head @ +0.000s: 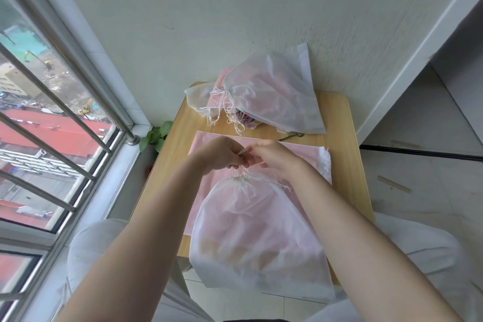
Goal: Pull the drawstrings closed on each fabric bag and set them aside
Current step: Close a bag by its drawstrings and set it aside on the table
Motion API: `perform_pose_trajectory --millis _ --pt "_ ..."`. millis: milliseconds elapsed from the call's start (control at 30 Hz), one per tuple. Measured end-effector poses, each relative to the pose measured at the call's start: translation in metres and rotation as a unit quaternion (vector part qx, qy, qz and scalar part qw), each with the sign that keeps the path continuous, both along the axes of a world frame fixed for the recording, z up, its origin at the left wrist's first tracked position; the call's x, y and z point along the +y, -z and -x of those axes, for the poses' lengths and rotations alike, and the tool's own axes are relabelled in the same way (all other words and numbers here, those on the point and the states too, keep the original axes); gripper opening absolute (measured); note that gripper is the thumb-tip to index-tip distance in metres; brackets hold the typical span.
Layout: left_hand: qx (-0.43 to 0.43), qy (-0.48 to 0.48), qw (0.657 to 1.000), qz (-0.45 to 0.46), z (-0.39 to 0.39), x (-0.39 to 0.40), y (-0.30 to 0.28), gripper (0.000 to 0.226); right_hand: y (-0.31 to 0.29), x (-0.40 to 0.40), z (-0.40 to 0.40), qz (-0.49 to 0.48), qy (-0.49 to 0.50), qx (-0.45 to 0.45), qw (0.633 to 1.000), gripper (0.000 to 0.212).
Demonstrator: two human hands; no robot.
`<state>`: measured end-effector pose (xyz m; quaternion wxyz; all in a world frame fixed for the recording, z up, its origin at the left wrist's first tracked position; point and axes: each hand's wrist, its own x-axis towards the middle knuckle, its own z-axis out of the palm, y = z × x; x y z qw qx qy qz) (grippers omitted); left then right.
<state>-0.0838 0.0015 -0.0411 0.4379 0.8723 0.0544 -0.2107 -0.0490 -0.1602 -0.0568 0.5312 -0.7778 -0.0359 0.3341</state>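
A sheer white fabric bag (258,238) lies on the near half of the small wooden table (350,165), its neck gathered tight and pointing away from me. White drawstrings (241,168) rise from the neck into my hands. My left hand (222,155) grips the strings with curled fingers just above the neck. My right hand (274,155) meets it from the right and pinches the same strings. Under the bag lies flat pink fabric (300,157). At the far end rests a pile of cinched bags (266,91), white on top of pink, with their cords trailing.
A barred window (60,112) runs along the left, with a small green plant (156,136) at the table's far left corner. A white wall stands behind the table, tiled floor to the right. My knees in pale trousers flank the near edge.
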Motion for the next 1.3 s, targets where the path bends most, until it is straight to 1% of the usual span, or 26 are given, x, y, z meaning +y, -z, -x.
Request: perform_pose_trajectory --millis 133,300,433,500,667,733,833,933,1000,1067,1133,1233,1300 --pt "0.000 -0.029 0.999 0.017 0.006 0.005 0.001 0.028 0.015 0.005 -0.003 -0.049 -0.016 0.080 0.995 0.029" --pt "-0.012 -0.067 0.997 0.036 0.010 0.008 0.005 0.029 0.017 0.004 -0.004 -0.071 0.031 0.131 0.988 0.024" --pt "-0.018 -0.083 0.995 0.047 0.013 0.005 0.010 0.027 0.019 0.004 -0.004 -0.055 -0.011 0.126 0.990 0.027" --pt "-0.021 -0.085 0.995 0.050 0.012 0.004 0.010 0.025 0.020 0.005 -0.004 -0.080 -0.019 0.127 0.988 0.020" --pt "-0.027 -0.102 0.993 0.058 0.010 0.003 0.008 0.020 0.019 0.005 -0.005 -0.142 0.000 0.139 0.980 0.013" --pt "-0.036 -0.120 0.991 0.055 0.008 0.001 0.011 0.016 0.018 0.004 -0.004 -0.141 0.006 0.148 0.979 0.014" --pt "-0.029 -0.135 0.990 0.037 0.008 0.000 0.016 0.020 0.018 0.001 -0.003 -0.130 0.030 0.141 0.981 0.020" --pt "-0.039 -0.164 0.985 0.037 0.013 -0.001 0.023 0.017 0.017 0.002 -0.002 -0.143 0.018 0.149 0.978 0.011" --pt "-0.049 -0.197 0.976 0.081 0.015 -0.003 0.027 0.016 0.017 0.006 0.001 -0.125 -0.005 0.146 0.981 0.013" --pt "-0.029 -0.234 0.956 0.175 0.016 -0.004 0.030 0.017 0.018 0.008 0.002 -0.102 -0.007 0.156 0.982 0.020" --pt "-0.008 -0.253 0.936 0.246 0.018 -0.004 0.031 0.018 0.017 0.009 0.004 -0.092 -0.008 0.155 0.984 0.025" --pt "0.005 -0.273 0.910 0.312 0.019 -0.005 0.031 0.019 0.012 0.009 0.005 -0.085 0.002 0.143 0.986 0.023" --pt "0.014 -0.272 0.894 0.355 0.020 -0.004 0.034 0.023 0.012 0.012 0.005 -0.081 0.027 0.131 0.988 0.021"
